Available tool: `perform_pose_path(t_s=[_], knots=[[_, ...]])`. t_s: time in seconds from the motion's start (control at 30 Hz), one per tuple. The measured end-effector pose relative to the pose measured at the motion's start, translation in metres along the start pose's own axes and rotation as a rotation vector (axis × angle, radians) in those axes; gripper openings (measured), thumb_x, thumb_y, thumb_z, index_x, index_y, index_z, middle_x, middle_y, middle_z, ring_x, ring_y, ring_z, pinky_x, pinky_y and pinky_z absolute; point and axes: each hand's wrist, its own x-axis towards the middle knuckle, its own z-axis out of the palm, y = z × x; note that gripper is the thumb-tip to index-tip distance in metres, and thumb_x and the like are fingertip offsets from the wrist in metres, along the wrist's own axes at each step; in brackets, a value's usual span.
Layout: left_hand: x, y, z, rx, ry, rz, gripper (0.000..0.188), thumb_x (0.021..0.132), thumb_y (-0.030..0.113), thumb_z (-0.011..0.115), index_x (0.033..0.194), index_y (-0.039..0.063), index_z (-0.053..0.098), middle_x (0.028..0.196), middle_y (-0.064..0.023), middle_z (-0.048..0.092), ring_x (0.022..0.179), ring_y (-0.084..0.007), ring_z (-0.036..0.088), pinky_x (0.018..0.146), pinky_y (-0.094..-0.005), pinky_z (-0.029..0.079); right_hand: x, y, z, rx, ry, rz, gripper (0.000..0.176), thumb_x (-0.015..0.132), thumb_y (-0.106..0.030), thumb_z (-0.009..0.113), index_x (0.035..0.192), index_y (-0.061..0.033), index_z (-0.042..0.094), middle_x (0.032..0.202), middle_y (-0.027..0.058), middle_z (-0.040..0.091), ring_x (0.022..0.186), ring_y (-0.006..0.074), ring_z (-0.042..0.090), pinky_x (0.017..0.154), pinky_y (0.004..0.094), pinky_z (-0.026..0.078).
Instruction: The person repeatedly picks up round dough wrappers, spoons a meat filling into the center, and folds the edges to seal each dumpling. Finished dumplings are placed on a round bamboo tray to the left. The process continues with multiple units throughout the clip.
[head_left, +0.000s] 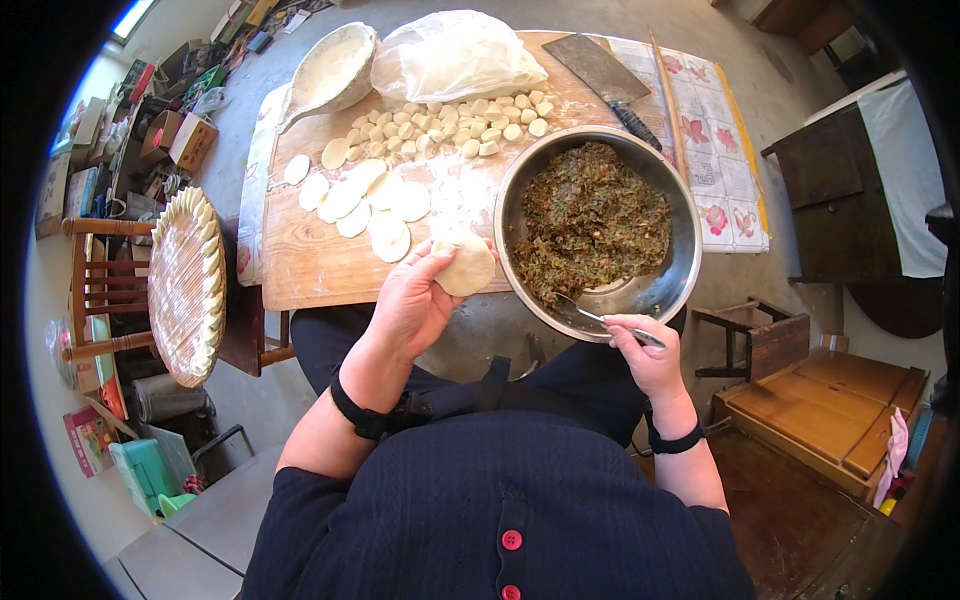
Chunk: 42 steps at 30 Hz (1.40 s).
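Note:
Between the thumb and fingers of my left hand (416, 300) is a round dough wrapper (466, 266), held above the board's front edge. My right hand (646, 352) grips the handle of a metal spoon (637, 334), whose tip sits in dark green minced filling (596, 214). The filling lies in a large stainless steel bowl (694, 277) at the front right. Several flat dough wrappers (390, 238) lie overlapping on the floured wooden board (315, 281), left of the bowl. Behind them are many small cut dough pieces (450, 124).
At the back are a flour-filled bowl (330, 71) and a white plastic bag (454, 56). A cleaver (600, 71) and a wooden rolling pin (670, 112) lie to the right. On a wooden chair (112, 285) at left, a round reed tray (176, 300) carries dumplings (210, 277) along its rim.

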Motion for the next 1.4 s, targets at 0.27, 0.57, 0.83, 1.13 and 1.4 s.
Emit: perform_pose_path(t_s=[0.27, 0.57, 0.83, 1.13, 1.4], knots=[[0.020, -0.031, 0.011, -0.002, -0.049, -0.141, 0.046, 0.104, 0.030, 0.037, 0.133, -0.004, 0.048, 0.128, -0.0188, 0.059, 0.119, -0.0294, 0.058, 0.105, -0.0416, 0.043, -0.006, -0.011, -0.003, 0.619, 0.216, 0.170, 0.020, 0.094, -0.012, 0.065, 0.108, 0.0029, 0.066, 0.090, 0.0147, 0.070, 0.071, 0.0124, 0.063, 0.061, 0.0216, 0.049], [0.019, -0.046, 0.031, -0.121, -0.191, -0.212, 0.062, 0.104, 0.054, 0.027, 0.124, 0.001, 0.052, 0.115, -0.0124, 0.065, 0.110, -0.0222, 0.062, 0.099, -0.0398, 0.048, -0.002, -0.054, 0.014, -0.525, -0.056, -0.717, 0.024, 0.074, 0.001, 0.074, 0.097, -0.0041, 0.071, 0.100, 0.0114, 0.070, 0.079, 0.0246, 0.067, 0.070, 0.0328, 0.056], [0.019, -0.039, 0.022, -0.224, -0.035, -0.233, 0.079, 0.097, 0.068, 0.026, 0.125, -0.001, 0.051, 0.117, -0.0191, 0.063, 0.111, -0.0308, 0.062, 0.100, -0.0445, 0.048, 0.000, -0.045, 0.029, -0.593, -0.158, -0.802, 0.026, 0.075, -0.001, 0.074, 0.100, -0.0051, 0.071, 0.104, 0.0112, 0.069, 0.083, 0.0261, 0.067, 0.073, 0.0336, 0.055], [0.016, -0.038, 0.028, -0.207, -0.046, -0.158, 0.082, 0.095, 0.072, 0.026, 0.125, 0.001, 0.054, 0.117, -0.0144, 0.064, 0.112, -0.0279, 0.061, 0.100, -0.0426, 0.047, 0.001, -0.042, 0.046, 0.521, 0.205, 0.178, 0.020, 0.096, -0.012, 0.062, 0.111, 0.0015, 0.065, 0.096, 0.0126, 0.071, 0.078, 0.0145, 0.067, 0.068, 0.0231, 0.053], [0.022, -0.018, 0.008, -0.263, 0.051, -0.061, 0.084, 0.096, 0.070, 0.028, 0.124, -0.005, 0.054, 0.121, -0.0191, 0.062, 0.113, -0.0292, 0.059, 0.105, -0.0433, 0.042, 0.014, -0.031, 0.035, 0.240, 0.253, 0.037, 0.016, 0.094, -0.009, 0.064, 0.105, 0.0006, 0.068, 0.094, 0.0120, 0.072, 0.077, 0.0163, 0.068, 0.070, 0.0256, 0.054]])
